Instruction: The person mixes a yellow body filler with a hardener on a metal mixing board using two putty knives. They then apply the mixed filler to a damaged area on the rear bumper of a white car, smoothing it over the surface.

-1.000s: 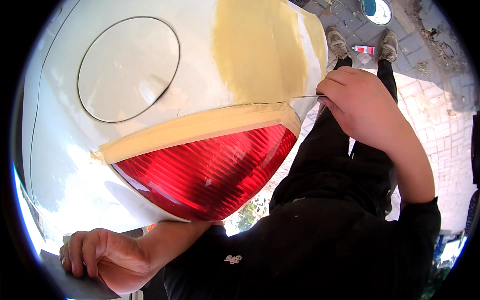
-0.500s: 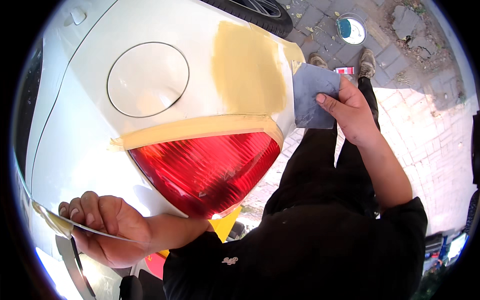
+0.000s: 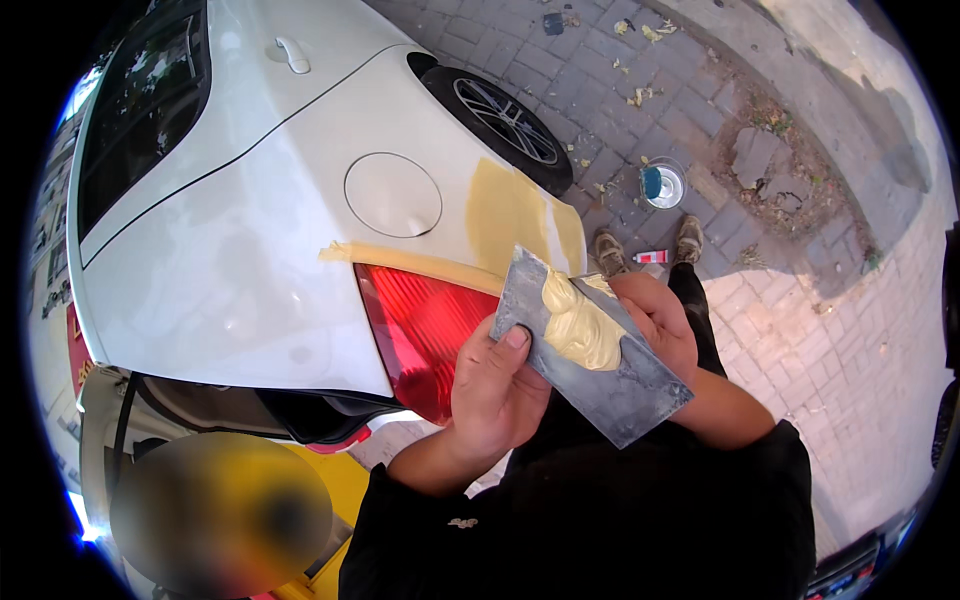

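A grey rectangular putty board is gripped by my left hand, thumb on its upper face. A thick mound of pale yellow putty lies on it. At the board's far edge, my right hand is closed around a grey putty spreader; most of the spreader is hidden. Beyond both hands stands a white car's rear corner. Its panel carries a dull yellow filler patch, and masking tape borders the red tail light, which my left hand partly covers.
A round fuel flap and the rear wheel are farther along the car. On the paving stand a bucket with a teal item and a red-and-white tube near my shoes. A blurred patch covers something at lower left.
My left hand has brought the board from the far left to in front of me, its putty now showing. My right hand has drawn the spreader from the panel's edge to the board.
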A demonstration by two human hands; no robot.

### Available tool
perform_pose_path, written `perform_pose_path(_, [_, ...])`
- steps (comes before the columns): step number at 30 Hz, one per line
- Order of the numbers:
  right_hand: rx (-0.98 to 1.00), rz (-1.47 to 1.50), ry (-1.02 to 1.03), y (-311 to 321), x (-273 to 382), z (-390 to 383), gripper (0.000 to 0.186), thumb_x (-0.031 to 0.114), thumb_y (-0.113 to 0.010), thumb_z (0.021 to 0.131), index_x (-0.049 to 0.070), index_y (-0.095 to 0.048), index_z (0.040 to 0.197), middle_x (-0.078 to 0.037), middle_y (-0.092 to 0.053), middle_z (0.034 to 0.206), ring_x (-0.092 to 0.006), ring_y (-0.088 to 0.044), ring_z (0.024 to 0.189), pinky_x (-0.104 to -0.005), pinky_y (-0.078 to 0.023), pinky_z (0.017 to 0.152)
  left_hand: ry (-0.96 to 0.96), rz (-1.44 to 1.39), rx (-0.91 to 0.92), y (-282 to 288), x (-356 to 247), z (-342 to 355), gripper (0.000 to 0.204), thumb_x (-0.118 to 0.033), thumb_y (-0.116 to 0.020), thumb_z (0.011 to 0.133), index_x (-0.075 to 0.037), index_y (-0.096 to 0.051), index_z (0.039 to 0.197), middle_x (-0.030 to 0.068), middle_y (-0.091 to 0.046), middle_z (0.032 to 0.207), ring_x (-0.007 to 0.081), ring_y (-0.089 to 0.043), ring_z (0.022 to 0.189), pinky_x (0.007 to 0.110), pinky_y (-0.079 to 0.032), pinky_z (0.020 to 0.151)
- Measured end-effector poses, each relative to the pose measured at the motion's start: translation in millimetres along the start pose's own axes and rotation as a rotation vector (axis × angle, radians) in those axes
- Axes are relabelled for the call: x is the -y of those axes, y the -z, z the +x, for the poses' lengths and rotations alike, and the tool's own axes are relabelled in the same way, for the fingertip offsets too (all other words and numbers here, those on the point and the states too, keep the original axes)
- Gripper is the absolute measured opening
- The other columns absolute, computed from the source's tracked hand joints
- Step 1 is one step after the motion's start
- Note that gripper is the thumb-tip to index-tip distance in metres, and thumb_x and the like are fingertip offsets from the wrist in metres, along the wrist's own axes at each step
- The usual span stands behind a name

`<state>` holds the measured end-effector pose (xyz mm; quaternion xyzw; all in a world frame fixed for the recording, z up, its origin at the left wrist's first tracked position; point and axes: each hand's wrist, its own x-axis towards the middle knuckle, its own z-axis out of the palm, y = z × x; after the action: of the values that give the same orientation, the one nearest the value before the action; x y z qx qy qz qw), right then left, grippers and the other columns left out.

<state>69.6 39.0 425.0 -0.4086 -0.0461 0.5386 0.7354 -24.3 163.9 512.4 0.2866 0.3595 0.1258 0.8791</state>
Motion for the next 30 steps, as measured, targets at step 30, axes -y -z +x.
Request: perform_pose_path(30, [-0.391,-0.354,-0.269,94.0,-214.3,266.2,0.031,0.024,-0.058,0.081,-0.005,-0.06,0.092,-0.015,-0.064,0.077,-0.0247,-0.063,0.071,-0.0353,-0.049,0.065,-1.674,1.069,-0.539,71.7,-100.7,26.4,0.038,-0.011,-0.052,0.087,0.01,-0.054,0.119,0.0275,-0.051,0.128,0.0403,-0.046,0.124,0.052,-0.035,0.103])
